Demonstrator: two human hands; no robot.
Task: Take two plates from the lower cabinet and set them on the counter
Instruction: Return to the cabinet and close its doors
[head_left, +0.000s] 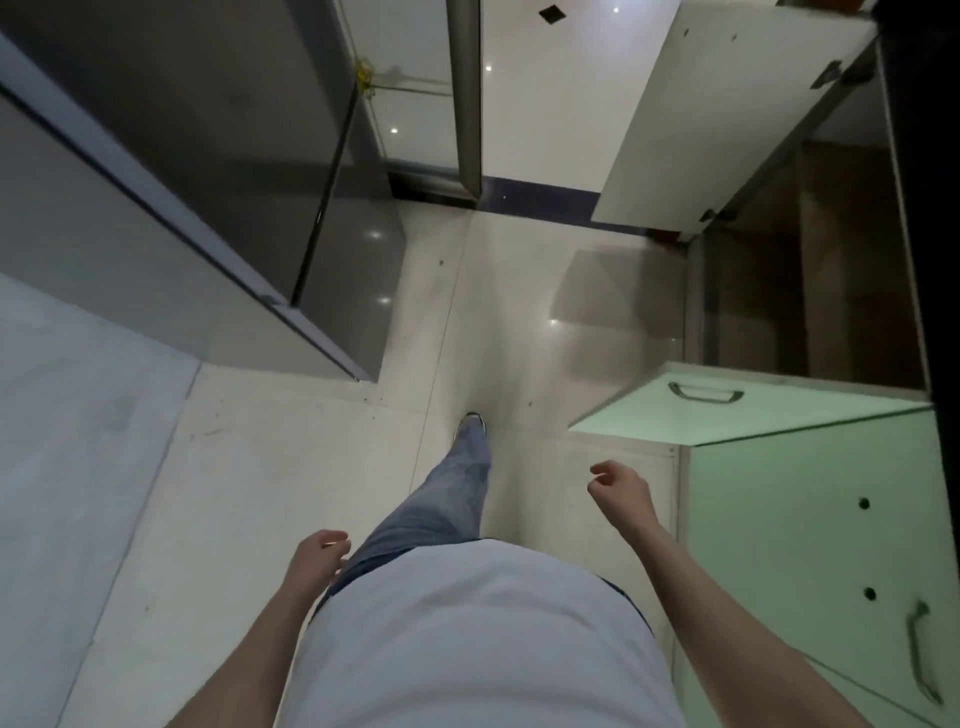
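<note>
Plain pale shirt (483, 639), loose, faintly lilac in this light. Faded blue jeans (447, 499), washed lighter along the thigh, dark waistband edge under the hem. Dark shoe (470, 422) with white toe rim. Bare forearms (727, 613) down to left hand (319, 558) and right hand (621, 493).

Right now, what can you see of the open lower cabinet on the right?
The lower cabinet stands open on the person's right, beneath a dark counter edge. Its inside looks like brown wood, dim; its contents cannot be made out. Two doors swing out over the pale floor: the far door cream with metal hinges, the near door pale green, glossy, with a metal handle. The right hand hangs close, touching nothing.
</note>
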